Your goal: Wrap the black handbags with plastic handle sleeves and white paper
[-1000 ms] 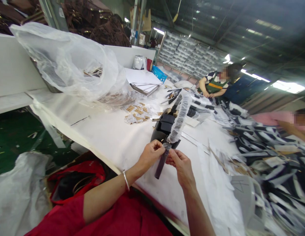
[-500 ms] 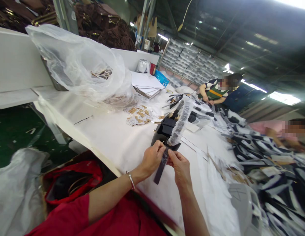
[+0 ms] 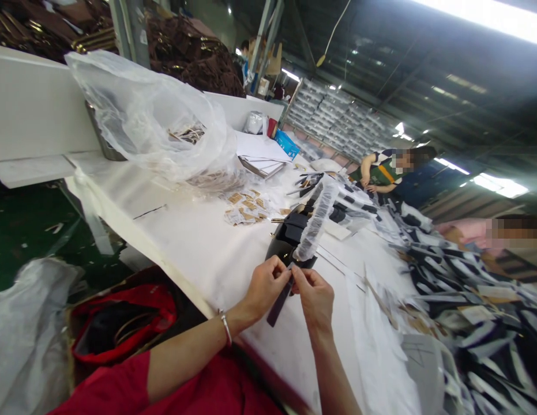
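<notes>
My left hand (image 3: 265, 286) and my right hand (image 3: 310, 294) meet over the white table (image 3: 194, 242), both pinched on a dark strap (image 3: 278, 302) that hangs down between them. The strap's upper part runs into a clear plastic sleeve (image 3: 315, 219) that rises toward a black bag (image 3: 289, 236) standing just beyond my hands. A silver bangle sits on my left wrist.
A big clear plastic bag (image 3: 156, 121) lies at the table's back left, with small tan tags (image 3: 246, 204) and a stack of white paper (image 3: 259, 153) beyond. Black-and-white striped goods (image 3: 458, 276) pile up on the right. Two other people work further along. A red bag (image 3: 121, 323) sits below the table edge.
My hands have stayed on the strap, shifting slightly down and right. The strap's free end below my fingers looks a little shorter. The camera has tilted a little.
</notes>
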Tool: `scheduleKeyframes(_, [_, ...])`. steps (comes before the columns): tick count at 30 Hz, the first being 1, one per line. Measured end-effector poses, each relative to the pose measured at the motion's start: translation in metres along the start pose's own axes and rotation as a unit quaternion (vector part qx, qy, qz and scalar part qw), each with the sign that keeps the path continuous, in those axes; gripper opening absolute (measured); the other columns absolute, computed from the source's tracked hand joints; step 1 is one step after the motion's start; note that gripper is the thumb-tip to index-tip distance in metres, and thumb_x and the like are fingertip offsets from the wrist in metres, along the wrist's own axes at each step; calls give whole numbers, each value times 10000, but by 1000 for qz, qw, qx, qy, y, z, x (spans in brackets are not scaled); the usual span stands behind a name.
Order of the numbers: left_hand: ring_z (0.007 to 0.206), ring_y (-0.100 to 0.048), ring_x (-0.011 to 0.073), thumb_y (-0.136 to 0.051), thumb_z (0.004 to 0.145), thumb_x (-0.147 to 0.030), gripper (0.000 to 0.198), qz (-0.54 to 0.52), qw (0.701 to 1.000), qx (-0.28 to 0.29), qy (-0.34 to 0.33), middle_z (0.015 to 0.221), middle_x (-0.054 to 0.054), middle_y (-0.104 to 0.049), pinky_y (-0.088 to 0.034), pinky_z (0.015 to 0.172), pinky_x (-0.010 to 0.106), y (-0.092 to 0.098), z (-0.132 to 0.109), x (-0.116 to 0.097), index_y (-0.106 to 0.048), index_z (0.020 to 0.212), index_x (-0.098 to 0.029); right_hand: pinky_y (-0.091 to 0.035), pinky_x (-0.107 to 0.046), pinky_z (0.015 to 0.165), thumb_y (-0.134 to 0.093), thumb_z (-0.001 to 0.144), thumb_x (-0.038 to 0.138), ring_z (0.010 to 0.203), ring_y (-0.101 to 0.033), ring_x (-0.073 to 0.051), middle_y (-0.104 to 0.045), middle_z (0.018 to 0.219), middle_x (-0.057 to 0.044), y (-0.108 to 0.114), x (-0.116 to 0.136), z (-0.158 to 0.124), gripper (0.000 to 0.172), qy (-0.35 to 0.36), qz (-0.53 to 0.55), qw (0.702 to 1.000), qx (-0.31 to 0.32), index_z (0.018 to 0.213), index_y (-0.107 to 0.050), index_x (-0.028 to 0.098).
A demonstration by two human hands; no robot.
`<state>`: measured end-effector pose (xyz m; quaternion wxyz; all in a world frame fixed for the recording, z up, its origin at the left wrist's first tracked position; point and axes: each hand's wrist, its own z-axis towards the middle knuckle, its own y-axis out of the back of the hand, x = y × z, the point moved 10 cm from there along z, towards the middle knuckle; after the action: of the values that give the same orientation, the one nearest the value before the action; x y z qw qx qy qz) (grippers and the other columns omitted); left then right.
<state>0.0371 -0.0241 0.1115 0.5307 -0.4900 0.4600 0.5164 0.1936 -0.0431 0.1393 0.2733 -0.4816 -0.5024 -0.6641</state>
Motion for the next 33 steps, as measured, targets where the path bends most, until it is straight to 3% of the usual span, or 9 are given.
scheduleKeyframes(7, [637, -542, 127, -560, 869, -287, 161, 55, 996, 1, -64, 691, -25, -599, -410, 628, 243, 0, -1, -8, -566, 733, -201, -481, -254, 520, -695, 749, 576, 544, -576, -155, -619, 560, -4, 0, 5, 5, 419, 21, -15, 999, -35, 622, -651, 180])
scheduleKeyframes(11, [623, -530, 121, -551, 885, -243, 136, 150, 981, -3, -124, 688, -27, -577, -395, 616, 242, 3, 0, -21, -574, 757, -204, -515, -273, 539, -704, 737, 599, 548, -588, -165, -627, 572, -10, -6, 1, 1, 439, 1, 23, 1000, 12, 701, -684, 162])
scheduleKeyframes(15, [697, -559, 148, -490, 925, -203, 135, 278, 943, 38, -180, 811, 20, -607, -428, 637, 255, -4, -2, -32, -580, 824, -204, -551, -297, 548, -757, 687, 593, 591, -635, -186, -690, 673, -33, -17, -1, -4, 476, -38, 81, 992, 91, 834, -724, 141])
scheduleKeyframes(20, [789, -602, 197, -400, 953, -140, 215, 408, 864, 134, -264, 912, 79, -608, -495, 642, 282, -27, -25, -36, -592, 1043, -168, -556, -296, 519, -804, 629, 577, 525, -624, -166, -680, 619, -37, -20, -9, -2, 470, -100, 138, 978, 122, 724, -699, 129])
scheduleKeyframes(23, [843, -624, 205, -349, 962, -119, 355, 396, 858, 146, -293, 933, 84, -616, -530, 714, 300, -29, -42, -36, -509, 1277, -157, -533, -297, 480, -813, 613, 558, 469, -601, -166, -649, 544, -27, -21, -15, 1, 448, -119, 145, 975, 121, 638, -646, 143])
scheduleKeyframes(25, [870, -627, 204, -372, 974, -175, 368, 362, 874, 150, -287, 961, 83, -628, -529, 740, 299, -25, -47, -36, -503, 1318, -185, -508, -287, 459, -810, 621, 537, 448, -576, -157, -622, 508, -9, -19, -14, 4, 425, -102, 144, 979, 106, 604, -621, 156])
scheduleKeyframes(28, [835, -617, 171, -413, 988, -323, 273, 249, 930, 139, -230, 922, 52, -651, -492, 755, 274, -9, -41, -36, -640, 1112, -237, -431, -252, 421, -777, 664, 526, 426, -520, -126, -596, 497, 9, -13, -8, 6, 405, -62, 123, 987, 78, 581, -611, 167])
scheduleKeyframes(31, [728, -579, 147, -446, 961, -433, 304, 102, 988, 77, -81, 786, 21, -630, -456, 700, 268, 12, -20, -16, -625, 857, -210, -336, -229, 395, -745, 708, 521, 405, -433, -87, -565, 496, 24, -14, -3, 5, 400, -29, 99, 992, 76, 580, -607, 167])
scheduleKeyframes(33, [690, -577, 150, -476, 917, -540, 386, -16, 992, 122, 33, 747, 26, -620, -457, 662, 274, -2, -13, 6, -588, 812, -185, -294, -227, 395, -727, 731, 517, 405, -378, -75, -514, 475, 43, -15, -3, 5, 405, -16, 102, 992, 75, 574, -586, 171])
